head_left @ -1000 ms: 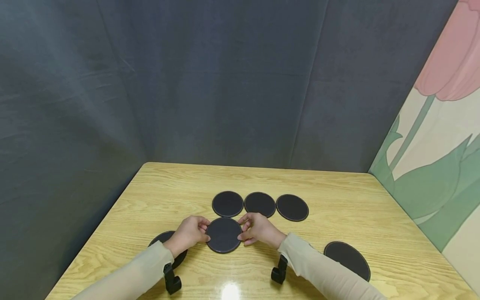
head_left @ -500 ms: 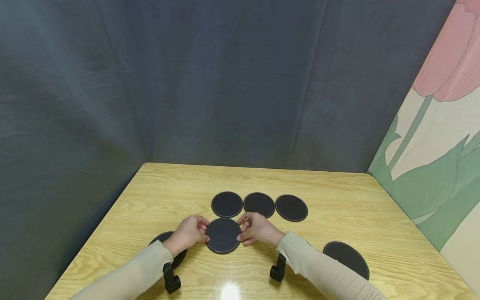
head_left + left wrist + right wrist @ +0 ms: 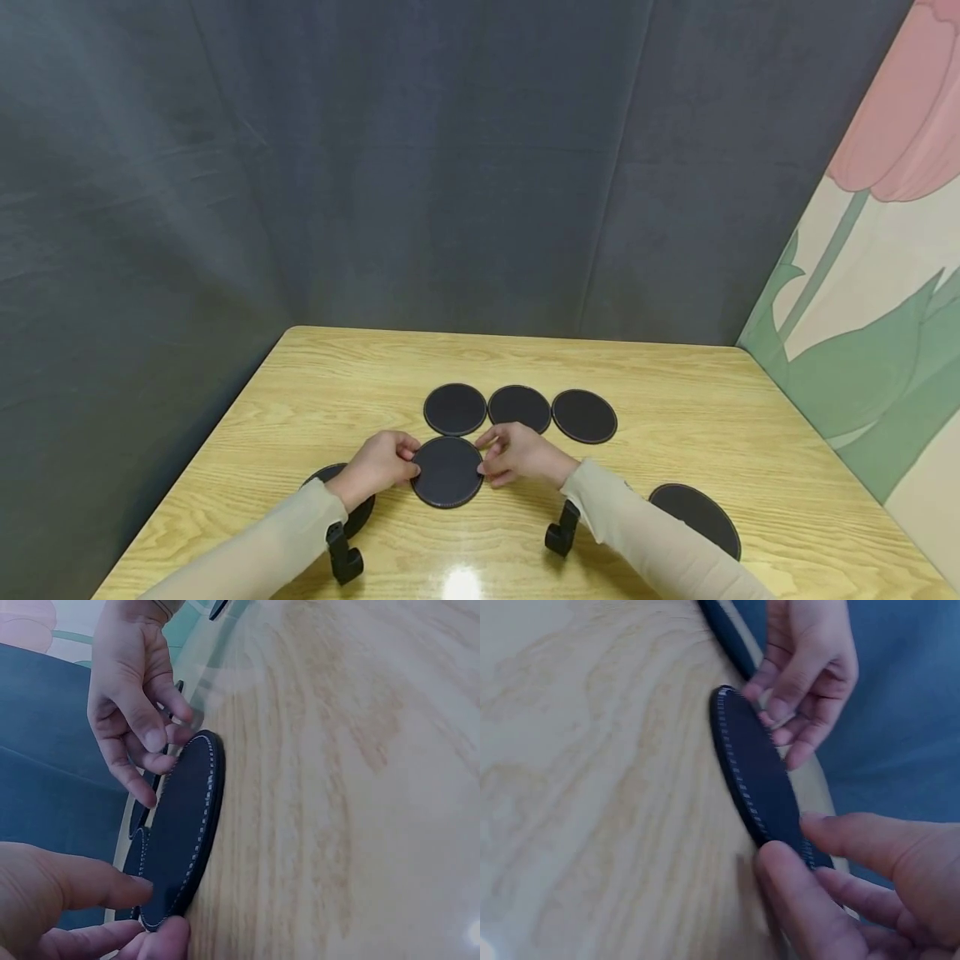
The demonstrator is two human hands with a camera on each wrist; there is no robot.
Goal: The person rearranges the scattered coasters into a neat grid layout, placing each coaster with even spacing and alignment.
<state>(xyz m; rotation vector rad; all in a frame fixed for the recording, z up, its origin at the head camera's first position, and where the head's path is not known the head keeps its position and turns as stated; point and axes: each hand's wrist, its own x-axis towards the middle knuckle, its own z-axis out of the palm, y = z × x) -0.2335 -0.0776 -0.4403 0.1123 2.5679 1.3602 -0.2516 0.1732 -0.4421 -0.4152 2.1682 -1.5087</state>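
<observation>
A round black coaster [image 3: 447,472] with pale edge stitching lies between my two hands, near the middle of the wooden table. At its left rim, my left hand [image 3: 380,463] holds the edge with thumb and fingers. On the opposite rim my right hand [image 3: 525,456] has its thumb and index finger spread along the edge, the thumb touching or almost touching it. In the left wrist view the coaster [image 3: 180,825] appears nearly edge-on, with left fingertips at its near end. The right wrist view has the right thumb and index finger beside the coaster [image 3: 754,765].
Beyond the hands, three black coasters form a row: left [image 3: 455,409], middle [image 3: 517,407], right [image 3: 584,416]. Another coaster [image 3: 360,518] lies partly beneath the left forearm, and one [image 3: 697,518] beside the right forearm. A dark curtain [image 3: 450,167] hangs behind the table [image 3: 360,358].
The right hand has shifted very slightly to the right and up, and its thumb has eased outward at the rim. The left hand and coasters look almost unchanged.
</observation>
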